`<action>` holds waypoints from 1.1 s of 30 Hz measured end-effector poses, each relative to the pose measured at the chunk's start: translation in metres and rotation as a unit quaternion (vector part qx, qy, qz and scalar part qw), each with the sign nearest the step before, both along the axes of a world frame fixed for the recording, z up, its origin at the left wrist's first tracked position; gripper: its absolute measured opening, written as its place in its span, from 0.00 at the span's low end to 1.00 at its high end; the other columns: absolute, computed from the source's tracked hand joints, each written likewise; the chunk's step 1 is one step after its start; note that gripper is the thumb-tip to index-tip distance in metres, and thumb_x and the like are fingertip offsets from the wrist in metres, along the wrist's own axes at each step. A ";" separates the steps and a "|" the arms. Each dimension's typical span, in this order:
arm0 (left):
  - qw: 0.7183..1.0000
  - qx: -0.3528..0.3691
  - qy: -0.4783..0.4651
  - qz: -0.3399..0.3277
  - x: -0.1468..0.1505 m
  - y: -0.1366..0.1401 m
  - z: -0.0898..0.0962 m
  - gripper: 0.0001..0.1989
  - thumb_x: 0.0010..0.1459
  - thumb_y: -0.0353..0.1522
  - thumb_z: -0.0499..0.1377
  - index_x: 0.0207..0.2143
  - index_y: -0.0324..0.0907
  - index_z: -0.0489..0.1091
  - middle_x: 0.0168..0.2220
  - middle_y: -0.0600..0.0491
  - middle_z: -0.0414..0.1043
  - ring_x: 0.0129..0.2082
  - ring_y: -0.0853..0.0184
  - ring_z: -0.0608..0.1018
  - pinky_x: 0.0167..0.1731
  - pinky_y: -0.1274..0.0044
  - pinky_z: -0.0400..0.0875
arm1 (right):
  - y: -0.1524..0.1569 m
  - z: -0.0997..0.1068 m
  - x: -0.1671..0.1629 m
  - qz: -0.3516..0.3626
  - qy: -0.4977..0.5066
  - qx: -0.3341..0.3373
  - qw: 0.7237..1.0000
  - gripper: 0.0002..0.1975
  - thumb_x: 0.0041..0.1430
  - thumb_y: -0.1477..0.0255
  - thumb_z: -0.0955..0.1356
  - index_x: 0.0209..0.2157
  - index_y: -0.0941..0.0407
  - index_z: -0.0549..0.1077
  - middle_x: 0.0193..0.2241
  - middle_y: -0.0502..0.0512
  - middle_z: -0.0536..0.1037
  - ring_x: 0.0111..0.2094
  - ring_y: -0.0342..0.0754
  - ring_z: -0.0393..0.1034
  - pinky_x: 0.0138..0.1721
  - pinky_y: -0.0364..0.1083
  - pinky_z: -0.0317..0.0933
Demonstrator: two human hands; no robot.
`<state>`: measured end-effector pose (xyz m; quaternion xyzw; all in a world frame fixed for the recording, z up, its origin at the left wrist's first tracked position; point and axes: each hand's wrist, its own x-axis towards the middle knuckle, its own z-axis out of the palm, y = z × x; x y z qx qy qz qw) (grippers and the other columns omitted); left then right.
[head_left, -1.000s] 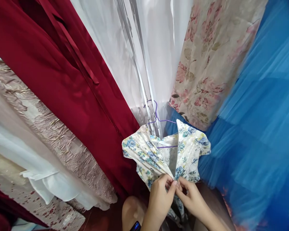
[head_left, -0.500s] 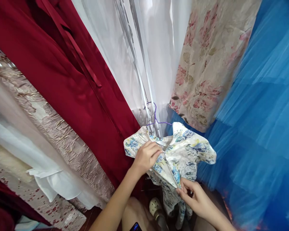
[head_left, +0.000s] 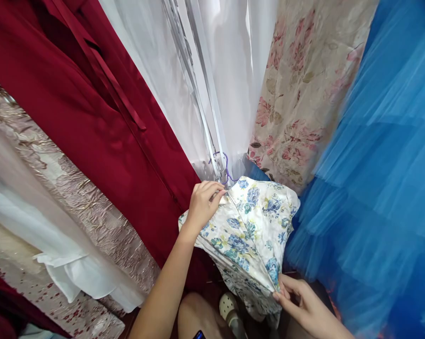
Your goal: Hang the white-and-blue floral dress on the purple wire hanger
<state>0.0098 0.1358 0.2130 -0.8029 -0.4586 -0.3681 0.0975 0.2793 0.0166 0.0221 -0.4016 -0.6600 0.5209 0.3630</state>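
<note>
A white dress with blue and yellow flowers hangs from a purple wire hanger. Its zipper runs slantwise down the bodice, and the two edges lie together between my hands. At the neckline, my left hand is closed in a pinch at the zipper's top end, its fingers hiding most of the pull. My right hand pinches the fabric at the lower end of the zipper line, holding it taut. The hanger's lower bar is mostly hidden by the dress.
Metal poles rise behind the hanger. A dark red gown and pale embroidered fabric hang at left, a pink-flowered gown and blue tulle at right. Below are a bare knee, a clog and a phone's edge.
My left hand has moved up along the zipper to the neckline, and the open V there has closed. My right hand has shifted slightly down and right, stretching the bodice flatter.
</note>
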 end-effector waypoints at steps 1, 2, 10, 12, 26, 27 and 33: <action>1.000 -0.006 0.003 0.000 0.001 -0.002 0.000 0.07 0.66 0.34 0.54 0.35 0.44 0.71 0.37 0.54 0.76 0.39 0.65 0.74 0.44 0.70 0.63 | 0.001 -0.003 0.000 0.010 -0.010 0.003 1.000 0.18 0.57 0.62 0.71 0.22 0.55 0.62 0.20 0.46 0.64 0.25 0.45 0.57 0.28 0.44 0.50; 1.000 -0.014 0.007 -0.003 0.003 -0.005 0.000 0.08 0.66 0.34 0.54 0.35 0.44 0.70 0.36 0.54 0.75 0.37 0.65 0.74 0.43 0.71 0.63 | 0.002 -0.004 0.001 0.022 -0.027 0.009 0.999 0.18 0.58 0.62 0.70 0.22 0.55 0.63 0.20 0.46 0.64 0.25 0.45 0.57 0.28 0.44 0.50; 0.999 -0.032 -0.017 -0.032 0.010 -0.030 -0.006 0.07 0.65 0.34 0.55 0.32 0.43 0.68 0.32 0.55 0.73 0.35 0.66 0.73 0.45 0.71 0.66 | 0.044 0.051 -0.026 0.050 0.009 0.018 0.999 0.18 0.66 0.57 0.63 0.30 0.55 0.69 0.21 0.47 0.67 0.24 0.45 0.59 0.27 0.44 0.53; 0.999 -0.034 -0.010 -0.037 0.011 -0.032 -0.007 0.07 0.65 0.33 0.55 0.33 0.43 0.68 0.33 0.54 0.73 0.37 0.65 0.74 0.47 0.70 0.66 | 0.065 0.079 -0.043 0.063 0.029 0.064 0.996 0.20 0.67 0.56 0.60 0.28 0.55 0.70 0.21 0.47 0.67 0.25 0.45 0.61 0.29 0.44 0.54; 0.954 0.036 -0.296 0.004 0.037 -0.037 -0.065 0.06 0.60 0.32 0.61 0.31 0.41 0.75 0.34 0.52 0.65 0.37 0.66 0.71 0.39 0.73 0.68 | 0.149 0.140 -0.100 -0.062 0.024 0.172 0.983 0.22 0.62 0.62 0.64 0.16 0.57 0.65 0.13 0.44 0.59 0.18 0.39 0.52 0.23 0.42 0.44; 0.943 0.025 -0.333 0.007 0.041 -0.035 -0.072 0.06 0.60 0.32 0.61 0.30 0.41 0.74 0.33 0.52 0.64 0.35 0.67 0.71 0.37 0.74 0.68 | 0.149 0.139 -0.099 -0.078 0.014 0.183 0.980 0.22 0.61 0.63 0.65 0.15 0.56 0.64 0.13 0.44 0.58 0.18 0.40 0.52 0.23 0.42 0.42; 0.858 -0.043 -0.511 -0.026 0.062 -0.023 -0.096 0.11 0.58 0.36 0.62 0.28 0.38 0.71 0.30 0.53 0.66 0.29 0.71 0.70 0.30 0.80 0.66 | 0.142 0.149 -0.094 -0.072 0.028 0.155 0.985 0.21 0.59 0.65 0.65 0.14 0.56 0.63 0.11 0.43 0.58 0.17 0.40 0.50 0.21 0.43 0.41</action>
